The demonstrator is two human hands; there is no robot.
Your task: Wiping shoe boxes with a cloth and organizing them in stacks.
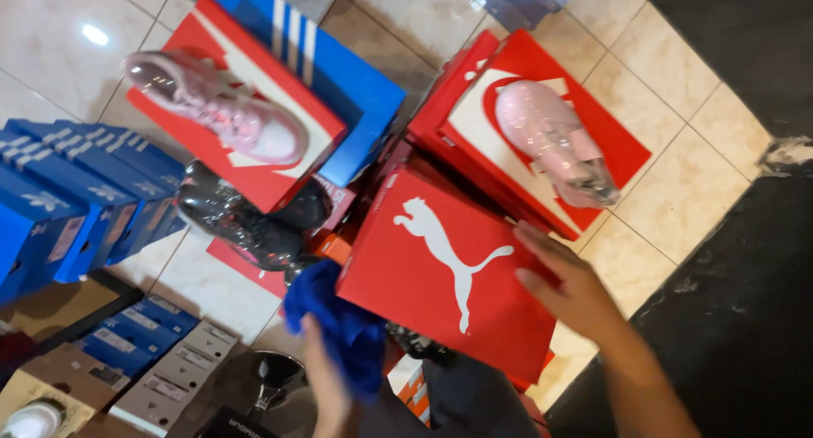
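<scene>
A red shoebox (449,264) with a white leaping-cat emblem on its lid is lying tilted in the near middle of the scene, resting on other boxes. The right hand (569,286) is pressing flat against its right edge, fingers spread open and laid on the lid rather than curled around it. The left hand (326,379) is closing around a bunched blue cloth (339,324) at the box's near-left corner. The box looks like stiff but thin card, probably light, with a smooth lid that could slip, so holding it by opposite edges or from beneath seems safest. Just left of it a black shoe (241,214) wrapped in clear film is lying on a low red box. Farther off, a pink shoe (224,108) is sitting on a red box at the far left, over a blue striped box (339,66), and another pink shoe (555,142) in film is resting on a red box at the far right. Blue boxes (68,201) are stacking up along the left on the tiled floor (677,176).
</scene>
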